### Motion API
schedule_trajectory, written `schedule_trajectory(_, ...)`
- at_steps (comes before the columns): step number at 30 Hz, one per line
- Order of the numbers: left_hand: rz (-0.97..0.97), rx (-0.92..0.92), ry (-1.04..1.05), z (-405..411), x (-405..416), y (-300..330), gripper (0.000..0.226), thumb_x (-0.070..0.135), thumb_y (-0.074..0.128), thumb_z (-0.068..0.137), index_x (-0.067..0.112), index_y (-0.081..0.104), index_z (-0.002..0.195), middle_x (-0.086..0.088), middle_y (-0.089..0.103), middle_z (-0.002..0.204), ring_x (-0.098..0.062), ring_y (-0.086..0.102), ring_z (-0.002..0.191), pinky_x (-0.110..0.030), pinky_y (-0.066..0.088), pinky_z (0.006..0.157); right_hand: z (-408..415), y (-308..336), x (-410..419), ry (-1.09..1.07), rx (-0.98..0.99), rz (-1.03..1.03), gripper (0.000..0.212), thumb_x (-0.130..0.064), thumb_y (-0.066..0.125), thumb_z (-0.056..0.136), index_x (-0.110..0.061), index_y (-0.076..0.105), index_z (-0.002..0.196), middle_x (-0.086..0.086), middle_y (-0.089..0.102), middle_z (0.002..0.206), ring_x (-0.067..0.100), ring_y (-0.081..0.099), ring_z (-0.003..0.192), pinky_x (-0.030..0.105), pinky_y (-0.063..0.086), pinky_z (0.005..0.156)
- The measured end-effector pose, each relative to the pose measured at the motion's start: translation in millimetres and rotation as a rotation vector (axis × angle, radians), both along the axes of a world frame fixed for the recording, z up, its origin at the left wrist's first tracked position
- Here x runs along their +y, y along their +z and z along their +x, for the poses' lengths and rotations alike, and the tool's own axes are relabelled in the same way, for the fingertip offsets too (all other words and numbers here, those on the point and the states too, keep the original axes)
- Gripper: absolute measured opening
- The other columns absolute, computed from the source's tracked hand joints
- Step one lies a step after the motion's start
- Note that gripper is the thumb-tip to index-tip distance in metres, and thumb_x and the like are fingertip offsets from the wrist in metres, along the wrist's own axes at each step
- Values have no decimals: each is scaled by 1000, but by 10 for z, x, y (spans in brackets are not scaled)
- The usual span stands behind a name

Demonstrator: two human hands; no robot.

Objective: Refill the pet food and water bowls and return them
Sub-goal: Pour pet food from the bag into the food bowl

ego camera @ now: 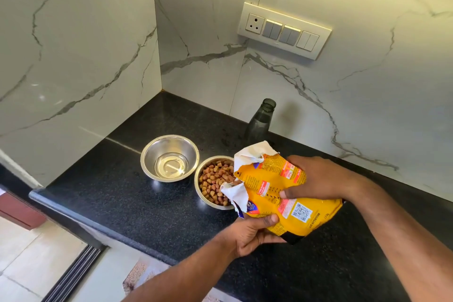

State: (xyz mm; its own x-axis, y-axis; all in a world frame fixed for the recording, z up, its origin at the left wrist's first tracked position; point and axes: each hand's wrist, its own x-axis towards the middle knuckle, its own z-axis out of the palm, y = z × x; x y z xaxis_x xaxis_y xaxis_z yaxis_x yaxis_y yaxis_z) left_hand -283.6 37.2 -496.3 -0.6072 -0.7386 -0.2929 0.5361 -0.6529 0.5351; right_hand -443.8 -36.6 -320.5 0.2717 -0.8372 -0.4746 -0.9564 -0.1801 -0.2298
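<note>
- Overhead, both hands grip a yellow pet food bag (282, 193), its torn mouth over the kibble bowl (212, 185).
- Left hand (252, 233) clasps the bag's lower edge; right hand (318, 179) clamps its top.
- Bag print: a QR code; the text is too blurred to read.
- Water bowl (169, 157) sits just left of the kibble bowl; an uncapped bottle (259, 122) stands behind it.

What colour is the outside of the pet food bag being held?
Mainly yellow, seen in the head view: pet food bag.
</note>
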Motion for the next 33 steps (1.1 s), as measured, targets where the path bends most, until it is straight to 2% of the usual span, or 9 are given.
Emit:
schedule_trajectory(4,-61,-142,-29,25,-15,-117,56,4,73,89,14,55,141,-16,65,139,-38,62,127,-59,54,99,-205,-186,179,-74,-145,-8,61,-65,83,72,-49,51,121,-22,71,110,1,71,93,27,60,83)
schedule_trajectory(8,-121,-276,-60,21,-8,-134,56,2,77,86,15,58,137,-13,69,132,-35,67,121,-52,58,95,-411,-317,343,-135,-270,-15,70,-55,88,72,-50,50,131,-25,72,111,-7,70,95,17,58,81)
schedule_trajectory(14,-277,-430,-68,39,-110,-110,69,1,85,77,16,55,137,-9,71,130,-27,68,121,-55,56,99,-673,-547,544,-254,-374,14,76,-41,94,69,-59,43,122,-25,71,114,-9,68,100,17,57,84)
schedule_trajectory(18,-413,-542,-34,41,-243,-7,82,6,94,66,22,51,134,-3,71,126,-19,67,120,-40,60,94,-845,-765,727,-366,-500,-13,91,-39,96,63,-57,42,135,-30,70,117,-4,68,108,27,58,92)
schedule_trajectory(21,-549,-691,-68,48,-351,59,85,23,98,60,34,51,129,10,68,125,-8,64,120,-31,59,94,-888,-935,823,-445,-616,-30,98,-39,97,60,-52,42,141,-28,68,123,1,66,117,31,57,96)
schedule_trajectory(24,-683,-851,-119,15,-504,148,67,18,92,71,40,50,118,23,63,115,2,62,115,-18,55,89,-897,-1088,888,-517,-676,-89,94,-25,98,66,-53,41,135,-34,66,119,-7,63,116,20,55,91)
schedule_trajectory(26,-788,-934,-153,-30,-640,196,61,23,89,75,33,52,123,13,64,120,-10,61,122,-27,54,99,-918,-1207,904,-559,-683,-130,82,-16,95,70,-48,48,128,-31,69,113,-7,64,112,13,54,87)
schedule_trajectory(29,-930,-1032,-215,-94,-853,223,67,34,86,78,24,55,136,4,64,132,-13,59,126,-34,50,107,-951,-1396,875,-595,-652,-178,57,-8,90,73,-42,63,109,-15,76,101,-2,69,102,16,55,85)
schedule_trajectory(33,-1008,-1114,-315,-207,-1148,237,67,34,86,79,22,53,136,7,61,133,-12,58,123,-38,49,109,-1011,-1577,775,-661,-691,-189,54,-5,88,75,-40,62,107,-9,75,102,-3,68,101,15,53,80)
